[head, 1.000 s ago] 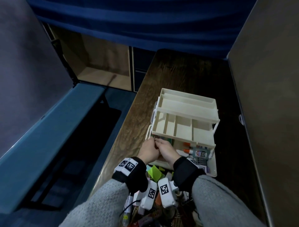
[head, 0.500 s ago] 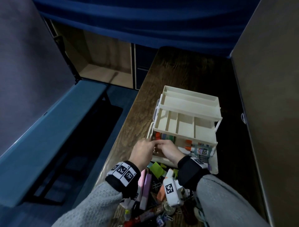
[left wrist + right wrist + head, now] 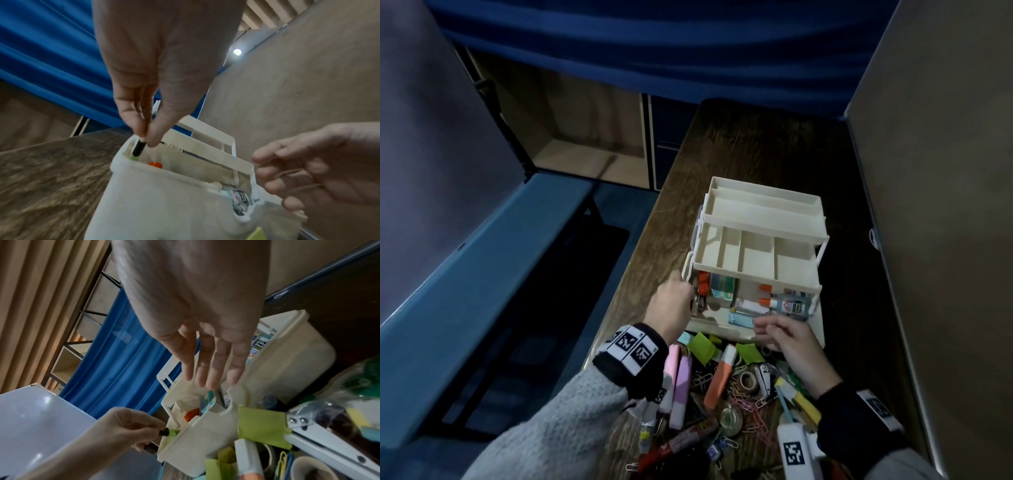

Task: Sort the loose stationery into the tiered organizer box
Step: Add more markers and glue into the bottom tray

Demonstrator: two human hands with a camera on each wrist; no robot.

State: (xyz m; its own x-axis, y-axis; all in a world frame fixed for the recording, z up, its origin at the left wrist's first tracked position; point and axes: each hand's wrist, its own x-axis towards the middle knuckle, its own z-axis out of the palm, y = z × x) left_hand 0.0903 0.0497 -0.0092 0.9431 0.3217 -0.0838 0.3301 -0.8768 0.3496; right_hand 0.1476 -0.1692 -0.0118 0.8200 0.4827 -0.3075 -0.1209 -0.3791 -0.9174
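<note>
The cream tiered organizer box point(image 3: 763, 228) stands open on the dark wooden table, its two upper trays bare. In the bottom compartment lie a glue bottle point(image 3: 787, 305), an orange item point(image 3: 702, 284) and a green box point(image 3: 722, 287). My left hand point(image 3: 688, 303) is at that compartment's front left corner. It pinches a small marker with a black cap and green body point(image 3: 139, 147), tip down inside the box wall point(image 3: 154, 203). My right hand point(image 3: 763, 327) hovers at the front right rim, fingers straight and holding nothing point(image 3: 207, 382).
Loose stationery is piled in front of the box: pink highlighters point(image 3: 678, 387), an orange highlighter point(image 3: 719, 380), green sticky notes point(image 3: 703, 347), a staple remover point(image 3: 765, 375), paper clips. The table's left edge drops toward a blue bench point(image 3: 482, 274). A beige panel point(image 3: 945, 240) walls the right.
Both hands were together at the box's front left. The right hand has let go and drawn back to the right; the left stays there with the marker.
</note>
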